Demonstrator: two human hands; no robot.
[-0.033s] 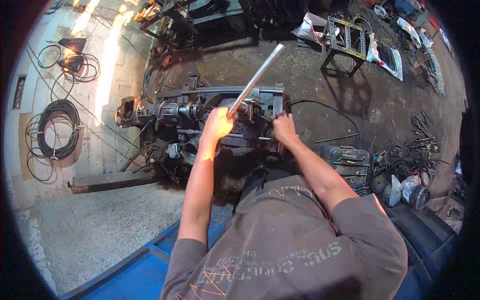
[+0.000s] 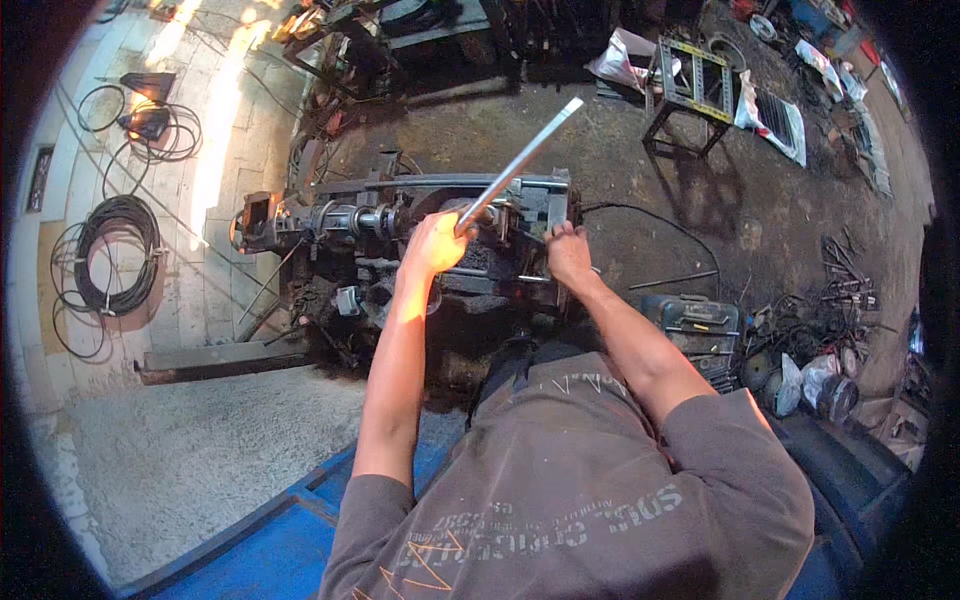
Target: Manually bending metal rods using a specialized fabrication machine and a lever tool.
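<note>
My left hand (image 2: 436, 244) is closed round the lower end of a shiny metal rod (image 2: 520, 160). The rod slants up and away to the right above a dark, greasy machine (image 2: 340, 222) with shafts and long rails. At the machine's right end, my right hand (image 2: 568, 252) has its fingers curled down beside an upright grey metal block (image 2: 557, 210). What those fingers grip is hidden beneath them. Between my hands lies the machine's dark middle part, partly covered by my left hand and the rod.
A coil of black cable (image 2: 118, 255) lies on the pale floor at left. To the right of the machine are a toolbox (image 2: 690, 325), a black hose (image 2: 680, 232) and a heap of metal rods (image 2: 850, 270). A metal stand (image 2: 692, 90) is farther back.
The rod's far tip has swung slightly to the right and down. Both hands keep nearly the same place and grip.
</note>
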